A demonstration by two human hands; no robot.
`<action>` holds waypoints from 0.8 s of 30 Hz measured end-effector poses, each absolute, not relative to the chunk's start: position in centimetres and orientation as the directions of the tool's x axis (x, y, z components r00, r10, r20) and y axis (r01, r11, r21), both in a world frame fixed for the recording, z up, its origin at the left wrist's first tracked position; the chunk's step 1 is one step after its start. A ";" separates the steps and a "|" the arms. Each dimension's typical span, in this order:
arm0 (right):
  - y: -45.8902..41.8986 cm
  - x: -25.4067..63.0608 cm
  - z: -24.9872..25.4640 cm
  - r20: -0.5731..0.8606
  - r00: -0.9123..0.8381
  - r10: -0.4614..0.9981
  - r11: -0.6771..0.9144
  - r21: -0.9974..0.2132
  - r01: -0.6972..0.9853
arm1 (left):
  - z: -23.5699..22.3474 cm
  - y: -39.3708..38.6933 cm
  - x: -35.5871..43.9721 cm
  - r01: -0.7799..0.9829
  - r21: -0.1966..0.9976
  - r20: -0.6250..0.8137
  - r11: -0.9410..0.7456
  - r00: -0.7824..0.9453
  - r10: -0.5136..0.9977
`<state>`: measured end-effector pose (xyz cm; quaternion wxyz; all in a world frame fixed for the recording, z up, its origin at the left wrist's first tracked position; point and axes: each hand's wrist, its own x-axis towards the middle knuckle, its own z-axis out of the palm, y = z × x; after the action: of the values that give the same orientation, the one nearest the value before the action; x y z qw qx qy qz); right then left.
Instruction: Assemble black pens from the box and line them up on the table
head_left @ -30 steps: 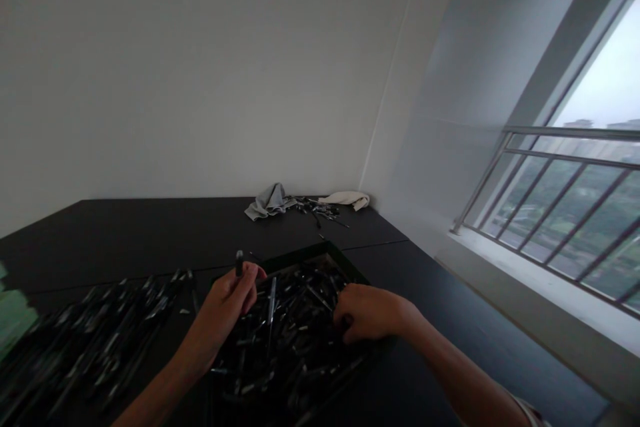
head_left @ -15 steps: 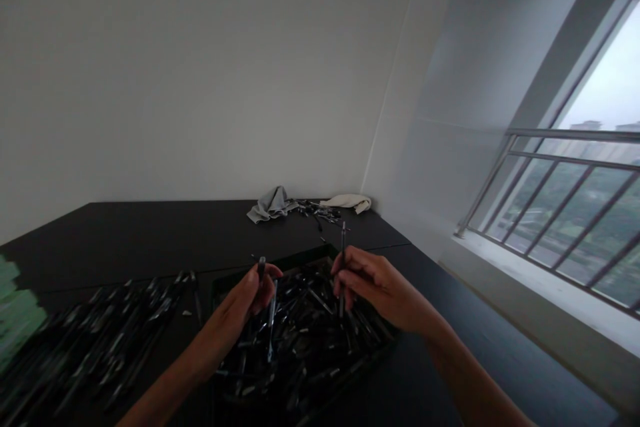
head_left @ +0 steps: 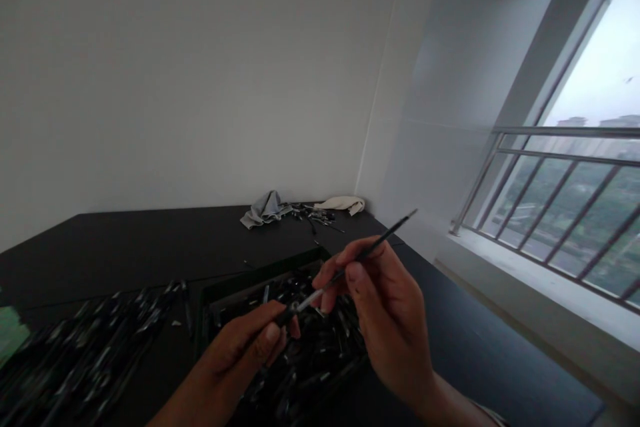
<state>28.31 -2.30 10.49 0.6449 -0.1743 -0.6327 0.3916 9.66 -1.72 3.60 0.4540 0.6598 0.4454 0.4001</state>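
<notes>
Left hand (head_left: 240, 347): curled nearly shut, its fingers (head_left: 270, 340) wrapped firmly around a short dark piece (head_left: 286, 313), just above the tray.

Right hand (head_left: 385, 307): raised higher, with thumb and fingertips closed in a tight pinch on a thin black rod (head_left: 373, 253).

Rod: held above the tray, slanting up and to the right, its fine tip pointing toward the window (head_left: 575, 213). A silvery stretch (head_left: 313, 300) at its lower end meets the dark piece between the hands; whether the two are joined or only touching is too small to tell.

Tray: a black tray (head_left: 265, 268) lies under both hands, heaped with similar slim dark pieces (head_left: 315, 340).

Beside the tray: a long pile of dark rods (head_left: 85, 360) lies on the black table (head_left: 150, 240), to the left.

Far end of the table: a gray cloth (head_left: 265, 209), a cream cloth (head_left: 340, 203) and a small scatter of dark pieces (head_left: 315, 215) between them.
</notes>
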 end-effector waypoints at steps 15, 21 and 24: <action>-2.9 29.3 10.6 0.735 -0.228 0.639 0.755 -0.656 0.001 | 3.6 -1.8 10.1 0.219 0.934 0.167 -0.281 0.429 0.888; -2.8 29.8 10.8 0.727 -0.270 0.631 0.764 -0.642 0.058 | 3.1 -1.4 10.3 0.144 0.952 0.176 -0.272 0.472 0.864; -2.6 29.8 10.8 0.723 -0.259 0.641 0.758 -0.648 0.068 | 3.3 -1.3 10.2 0.167 0.946 0.173 -0.278 0.467 0.867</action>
<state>29.76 -2.57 10.80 0.5613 -0.2358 -0.7511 0.2553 10.23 -1.32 3.26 0.4780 0.7108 0.3638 0.3661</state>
